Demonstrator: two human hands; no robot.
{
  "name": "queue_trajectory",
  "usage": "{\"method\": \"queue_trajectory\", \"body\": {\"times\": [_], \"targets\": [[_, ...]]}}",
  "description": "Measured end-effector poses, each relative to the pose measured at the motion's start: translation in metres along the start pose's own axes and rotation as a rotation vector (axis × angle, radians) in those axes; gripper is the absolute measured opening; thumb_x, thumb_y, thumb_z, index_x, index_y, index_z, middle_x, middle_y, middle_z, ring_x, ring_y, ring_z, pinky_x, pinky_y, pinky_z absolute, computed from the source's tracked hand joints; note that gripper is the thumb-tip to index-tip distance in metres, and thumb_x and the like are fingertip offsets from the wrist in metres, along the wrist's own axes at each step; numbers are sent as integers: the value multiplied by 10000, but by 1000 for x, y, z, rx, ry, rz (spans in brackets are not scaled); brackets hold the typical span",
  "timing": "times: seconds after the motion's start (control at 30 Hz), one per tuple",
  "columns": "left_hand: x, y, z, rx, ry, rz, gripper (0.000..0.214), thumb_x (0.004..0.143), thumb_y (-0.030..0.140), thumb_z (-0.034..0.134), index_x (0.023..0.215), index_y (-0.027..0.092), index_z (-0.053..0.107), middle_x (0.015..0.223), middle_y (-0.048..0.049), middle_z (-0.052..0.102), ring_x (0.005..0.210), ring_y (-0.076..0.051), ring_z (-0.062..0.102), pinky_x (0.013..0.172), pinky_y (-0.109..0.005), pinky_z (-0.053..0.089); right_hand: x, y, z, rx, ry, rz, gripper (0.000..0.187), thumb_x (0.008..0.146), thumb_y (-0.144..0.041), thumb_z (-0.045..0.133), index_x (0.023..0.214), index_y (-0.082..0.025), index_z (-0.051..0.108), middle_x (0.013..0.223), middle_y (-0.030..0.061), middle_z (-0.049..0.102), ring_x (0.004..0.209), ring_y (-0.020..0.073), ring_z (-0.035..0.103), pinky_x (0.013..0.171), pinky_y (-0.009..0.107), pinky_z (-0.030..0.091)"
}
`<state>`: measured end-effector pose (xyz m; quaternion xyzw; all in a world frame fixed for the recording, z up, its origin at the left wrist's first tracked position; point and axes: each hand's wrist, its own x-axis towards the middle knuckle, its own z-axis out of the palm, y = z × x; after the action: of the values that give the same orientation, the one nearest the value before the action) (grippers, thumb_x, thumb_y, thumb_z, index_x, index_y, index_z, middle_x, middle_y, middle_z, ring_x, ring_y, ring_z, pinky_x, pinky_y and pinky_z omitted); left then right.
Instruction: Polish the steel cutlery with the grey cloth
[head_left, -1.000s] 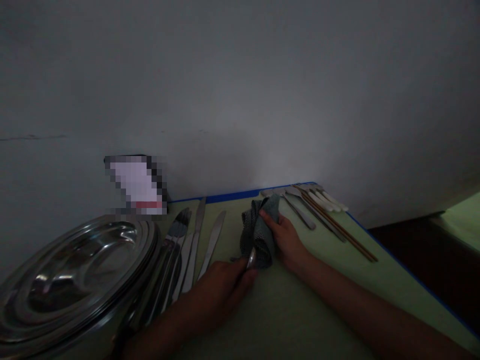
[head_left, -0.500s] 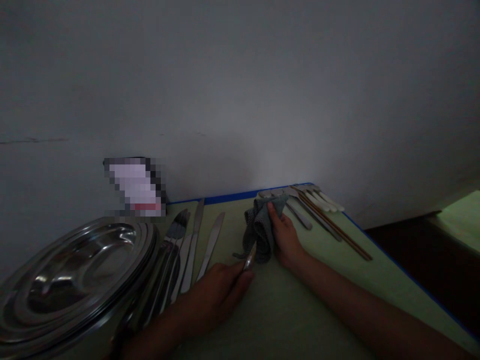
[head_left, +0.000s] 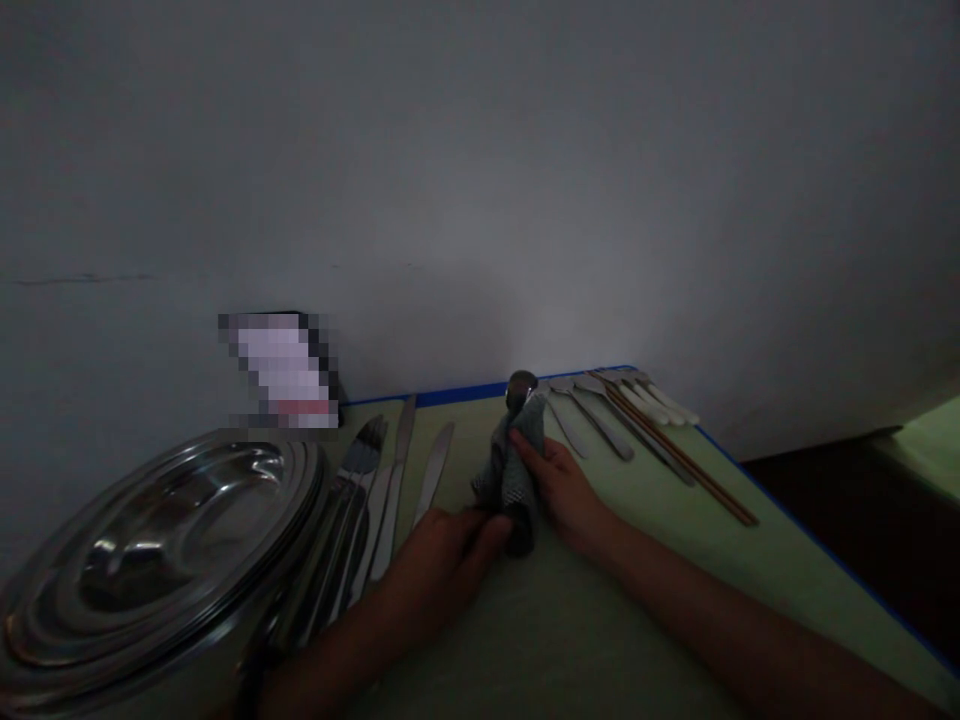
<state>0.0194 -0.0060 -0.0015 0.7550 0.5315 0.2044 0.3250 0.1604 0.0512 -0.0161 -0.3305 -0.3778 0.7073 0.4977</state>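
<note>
A metal spoon [head_left: 521,388] pokes up, bowl first, from a crumpled grey-green cloth [head_left: 511,470] above the middle of the table. My right hand [head_left: 566,490] is closed on the cloth, gripping it around the spoon's neck, thumb along the near side. Lower down, my left hand [head_left: 454,550] is closed at the spoon's handle end, which is mostly hidden by the fingers and cloth. Just left of the hands lie table knives [head_left: 435,465] and a group of forks [head_left: 364,450]. Beyond the right hand are spoons [head_left: 607,430] laid side by side.
Stacked shiny metal plates [head_left: 187,530] stand at the left. Behind them a phone with a blurred screen [head_left: 281,365] leans on the wall [head_left: 480,200]. Brown chopsticks [head_left: 682,455] and white-handled cutlery [head_left: 667,403] lie near the blue table edge [head_left: 810,540] at right.
The spoon's bowl has come into sight above the cloth, where the cloth covered it before. My right hand and the cloth have shifted slightly down; the left hand stays low by the handle.
</note>
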Motion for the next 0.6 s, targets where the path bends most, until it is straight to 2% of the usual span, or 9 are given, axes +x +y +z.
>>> {"method": "queue_trajectory", "body": {"times": [0.1, 0.2, 0.27, 0.33, 0.37, 0.43, 0.5, 0.53, 0.6], "targets": [[0, 0, -2, -137, 124, -20, 387, 895, 403, 357, 610, 181, 497, 506, 49, 452, 456, -104, 427, 453, -211, 290, 1, -5, -5, -197, 3, -74, 346, 680, -492, 642, 695, -151, 589, 578, -29, 568, 516, 90, 495, 502, 212, 381], [2, 0, -4, -392, 288, -83, 325, 892, 442, 350, 687, 200, 423, 540, 71, 399, 465, -96, 393, 444, -197, 315, 3, -11, -12, -423, -155, -95, 334, 725, -493, 590, 703, -160, 582, 588, -27, 556, 516, 93, 483, 494, 215, 367], [3, 1, -5, -564, 340, -113, 264, 881, 461, 370, 821, 210, 427, 572, 82, 394, 460, -92, 390, 426, -184, 324, 4, -14, -15, -572, -293, -83, 320, 748, -483, 561, 700, -168, 586, 584, -30, 538, 514, 97, 470, 501, 225, 361], [4, 2, -6, -628, 345, -116, 270, 857, 478, 418, 906, 213, 436, 579, 85, 407, 450, -88, 394, 411, -176, 319, 3, -18, -17, -707, -401, -74, 316, 758, -477, 541, 680, -175, 590, 559, -37, 511, 495, 98, 436, 493, 232, 340], [4, 2, -6, -611, 333, -116, 287, 851, 486, 424, 870, 203, 460, 559, 81, 415, 441, -87, 397, 407, -176, 315, 2, -21, -17, -777, -449, -79, 315, 759, -473, 537, 665, -177, 592, 546, -40, 499, 487, 98, 420, 487, 233, 327], [4, 3, -7, -512, 291, -138, 389, 864, 495, 382, 669, 176, 490, 484, 59, 425, 422, -88, 404, 402, -183, 307, 1, -27, -17, -901, -527, -98, 314, 770, -461, 523, 650, -180, 593, 536, -42, 490, 486, 98, 409, 480, 229, 309], [4, 4, -9, -428, 276, -172, 499, 881, 477, 338, 502, 172, 443, 418, 37, 419, 403, -88, 408, 396, -188, 300, -1, -32, -18, -985, -584, -103, 313, 789, -452, 502, 657, -181, 587, 546, -42, 492, 500, 99, 420, 481, 220, 310], [4, 5, -9, -427, 282, -185, 495, 884, 462, 340, 501, 168, 455, 405, 37, 420, 393, -87, 407, 390, -186, 298, -2, -34, -18, -1011, -601, -105, 314, 801, -449, 489, 666, -182, 584, 555, -41, 497, 510, 99, 429, 485, 216, 317], [5, 6, -10, -507, 319, -200, 378, 872, 438, 384, 660, 164, 535, 425, 52, 447, 377, -84, 406, 372, -171, 297, -6, -36, -21, -1047, -602, -130, 313, 826, -439, 456, 697, -182, 580, 583, -34, 516, 537, 105, 455, 506, 213, 339]]}}
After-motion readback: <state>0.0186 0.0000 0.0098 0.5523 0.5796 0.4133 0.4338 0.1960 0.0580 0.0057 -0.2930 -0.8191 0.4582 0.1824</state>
